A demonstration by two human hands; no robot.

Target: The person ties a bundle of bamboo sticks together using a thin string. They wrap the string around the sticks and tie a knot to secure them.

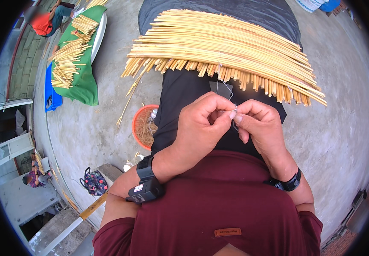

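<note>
My left hand (203,121) and my right hand (262,124) meet in front of my lap, fingertips nearly touching. Each one pinches a thin pale string (230,91) between thumb and forefinger. A small loop or knot seems to sit between the fingertips, too small to make out fully. From there the string runs up to the near edge of a mat of straw-coloured reed stalks (223,40), laid side by side across a dark cloth. Many cut stalk ends stick out along the mat's near edge, just beyond my hands.
Left of my legs stands an orange basin (135,130) of dry fibres. Farther left, bundles of stalks lie on a green cloth (91,81) beside a blue crate (53,96). A floral bag (95,182) rests at lower left. Two other people sit at the far left.
</note>
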